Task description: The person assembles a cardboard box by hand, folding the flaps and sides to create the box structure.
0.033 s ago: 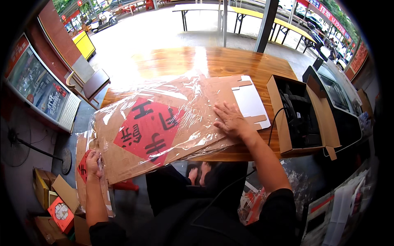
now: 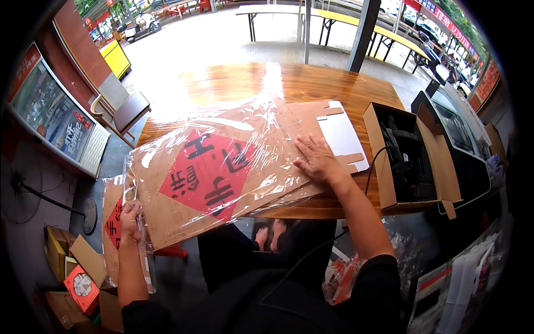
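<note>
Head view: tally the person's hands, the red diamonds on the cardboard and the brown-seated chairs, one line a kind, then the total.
Hands: 2, left hand and right hand
Red diamonds: 2, large diamond and partly hidden diamond
Brown-seated chair: 1
Total: 5

The head camera, left of two fisheyes worn side by side, looks down and forward from above and behind the hands. Both are close to it: the left hand (image 2: 131, 222) appears lower than the right hand (image 2: 318, 160), with forearms (image 2: 360, 214) rising behind them from the lower edge. The lens tips steeply enough to catch bare feet (image 2: 278, 228) between and below the hands. Beyond them, it sees across the wooden table (image 2: 239, 83) to long tables (image 2: 339, 18) far off. Left of the left hand, a fridge (image 2: 55, 117) slants (fisheye bends edges near the rim).
</note>
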Available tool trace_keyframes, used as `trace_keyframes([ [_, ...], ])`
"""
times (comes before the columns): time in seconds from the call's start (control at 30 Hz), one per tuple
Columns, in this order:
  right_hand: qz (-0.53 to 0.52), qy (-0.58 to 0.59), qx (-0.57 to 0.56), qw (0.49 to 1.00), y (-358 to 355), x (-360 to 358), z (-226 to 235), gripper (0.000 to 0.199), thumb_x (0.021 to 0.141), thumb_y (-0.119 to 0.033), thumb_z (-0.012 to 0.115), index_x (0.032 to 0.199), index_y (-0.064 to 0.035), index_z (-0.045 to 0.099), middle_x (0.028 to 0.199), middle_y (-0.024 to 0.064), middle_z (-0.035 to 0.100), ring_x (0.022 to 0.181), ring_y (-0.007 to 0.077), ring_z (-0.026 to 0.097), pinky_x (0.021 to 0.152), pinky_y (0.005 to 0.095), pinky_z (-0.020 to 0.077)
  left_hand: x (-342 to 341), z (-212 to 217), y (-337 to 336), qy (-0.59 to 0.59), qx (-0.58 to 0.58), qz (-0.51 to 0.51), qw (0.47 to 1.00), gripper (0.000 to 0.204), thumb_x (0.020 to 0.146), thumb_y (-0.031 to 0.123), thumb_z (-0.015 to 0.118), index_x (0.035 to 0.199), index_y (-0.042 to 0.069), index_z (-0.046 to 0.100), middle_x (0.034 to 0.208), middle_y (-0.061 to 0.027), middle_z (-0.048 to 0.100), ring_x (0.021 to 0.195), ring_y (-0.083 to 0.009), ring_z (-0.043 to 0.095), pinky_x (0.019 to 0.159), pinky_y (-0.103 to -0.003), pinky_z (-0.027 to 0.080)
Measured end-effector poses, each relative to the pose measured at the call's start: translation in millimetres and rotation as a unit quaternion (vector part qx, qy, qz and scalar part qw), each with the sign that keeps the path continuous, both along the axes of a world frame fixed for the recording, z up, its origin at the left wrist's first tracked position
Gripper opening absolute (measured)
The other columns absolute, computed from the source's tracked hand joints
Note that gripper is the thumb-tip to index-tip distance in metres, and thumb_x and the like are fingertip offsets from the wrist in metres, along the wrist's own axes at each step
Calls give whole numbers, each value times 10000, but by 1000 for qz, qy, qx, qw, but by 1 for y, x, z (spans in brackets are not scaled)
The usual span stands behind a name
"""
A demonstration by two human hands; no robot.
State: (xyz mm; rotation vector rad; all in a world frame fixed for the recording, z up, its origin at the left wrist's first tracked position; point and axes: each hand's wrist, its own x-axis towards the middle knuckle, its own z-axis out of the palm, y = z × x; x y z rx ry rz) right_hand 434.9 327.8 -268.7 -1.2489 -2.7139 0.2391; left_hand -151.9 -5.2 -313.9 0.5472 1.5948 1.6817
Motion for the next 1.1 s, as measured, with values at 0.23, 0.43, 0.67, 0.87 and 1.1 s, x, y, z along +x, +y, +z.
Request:
trace_keyframes([
  [0.23,-7,-21,-6,1000,1,-9,-2,816,993,-719,412,1569,-142,441,1667,88,347,1562,365,226,1260,571,125,67,31,1,-52,-31,-73,996,148,1025,105,627,1116,18,704,977,-74,754,801,-167,727,723,-304,599],
  [0.43,-15,24,-28,999,-5,16,-5,830,990,-734,387,1570,-142,441,1677,70,332,1568,333,219,1268,548,104,17,32,-18,-13,78,-14,997,187,1065,132,569,1168,31,687,950,-54,746,727,-129,685,672,-277,572],
  [0.67,-57,-13,53,997,23,57,-15,729,1016,-630,456,1572,-158,439,1676,49,339,1574,291,220,1284,505,98,-28,74,-34,65,153,160,973,202,1084,156,545,1195,51,677,834,-17,692,667,-109,652,619,-246,552],
  [0.87,-49,12,78,996,35,68,-17,650,1013,-562,514,1523,-158,505,1640,63,403,1547,320,286,1273,521,143,-26,129,-10,47,270,157,949,265,1067,165,583,1298,57,655,822,12,598,665,-80,496,581,-232,444],
  [1.1,-58,18,97,993,41,75,-18,614,980,-495,572,1494,-161,538,1620,70,432,1531,323,317,1267,520,162,-101,221,-23,37,358,155,920,245,1072,157,566,1245,21,675,826,-21,631,727,-124,569,682,-287,505],
])
